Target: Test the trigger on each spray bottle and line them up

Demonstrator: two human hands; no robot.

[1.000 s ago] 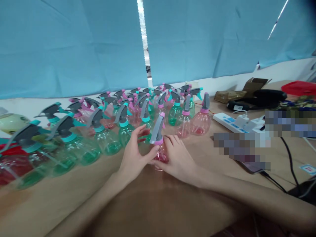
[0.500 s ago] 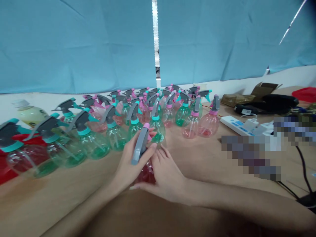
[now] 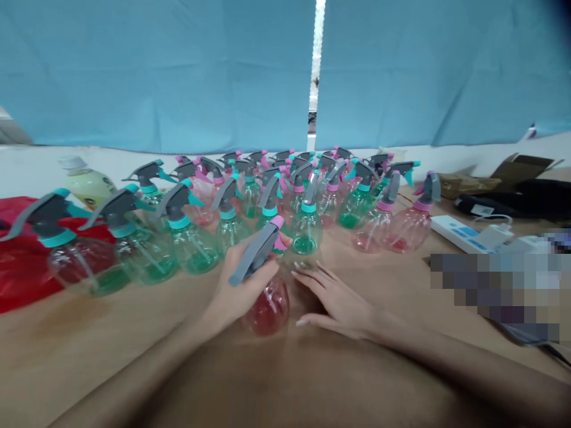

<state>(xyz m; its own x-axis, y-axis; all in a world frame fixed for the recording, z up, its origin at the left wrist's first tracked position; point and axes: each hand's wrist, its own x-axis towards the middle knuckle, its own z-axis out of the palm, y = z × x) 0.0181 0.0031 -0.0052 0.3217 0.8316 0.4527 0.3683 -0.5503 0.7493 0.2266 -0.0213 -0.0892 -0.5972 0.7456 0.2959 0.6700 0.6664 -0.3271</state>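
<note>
A pink spray bottle [image 3: 269,306] with a grey and pink trigger head stands in front of me on the wooden table [image 3: 147,333]. My left hand [image 3: 243,285] is wrapped round its neck, just under the sprayer, and hides the collar. To the right of the bottle, my right hand [image 3: 336,297] is apart from it, fingers spread low over the tabletop, holding nothing. Directly behind the held bottle stands a green spray bottle [image 3: 306,235] with a turquoise collar.
Several green and pink spray bottles [image 3: 194,246] crowd the table's back and left. A red plastic bag [image 3: 27,267] and a pale yellow bottle [image 3: 87,181] sit at left. At right are a white power strip [image 3: 450,232], an opened cardboard box [image 3: 520,169] and a blurred-out patch.
My right hand has let go of the pink spray bottle and moved right, its fingers opening. My left hand still grips the bottle's neck. The view has turned slightly left.
</note>
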